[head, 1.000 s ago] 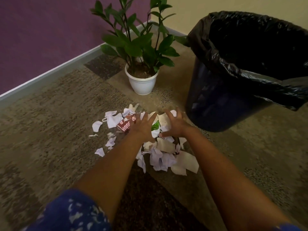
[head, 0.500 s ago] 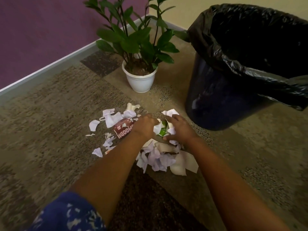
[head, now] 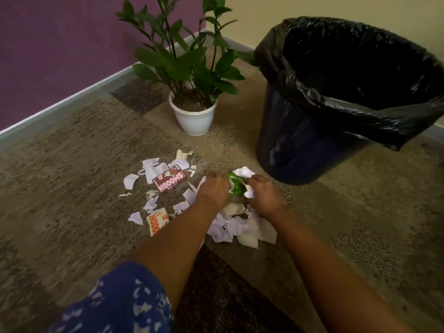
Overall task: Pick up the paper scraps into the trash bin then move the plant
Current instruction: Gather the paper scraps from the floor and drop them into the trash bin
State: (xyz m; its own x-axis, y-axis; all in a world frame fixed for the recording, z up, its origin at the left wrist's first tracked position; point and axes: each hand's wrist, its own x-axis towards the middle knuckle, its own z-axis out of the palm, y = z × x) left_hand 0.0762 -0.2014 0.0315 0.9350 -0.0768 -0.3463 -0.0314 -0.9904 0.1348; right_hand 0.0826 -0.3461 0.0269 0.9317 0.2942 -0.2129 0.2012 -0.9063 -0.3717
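White paper scraps (head: 236, 228) lie in a heap on the carpet, with more scattered to the left. My left hand (head: 212, 191) and my right hand (head: 264, 194) curl around a bunch of scraps between them, including a green piece (head: 236, 186) and white bits. A red carton scrap (head: 169, 181) and a pale carton scrap (head: 157, 221) lie left of my hands. The trash bin (head: 300, 131), dark blue with a black liner, stands at the right. The plant (head: 189, 66) in its white pot (head: 193, 120) stands behind the scraps.
A purple wall with a pale baseboard (head: 72, 97) runs along the left. A cream wall meets it in the corner behind the plant. Patterned brown carpet (head: 72, 164) covers the floor all around.
My hands went from flat on the pile to curled, drawing scraps together between them. The pale carton scrap has come into view at the left.
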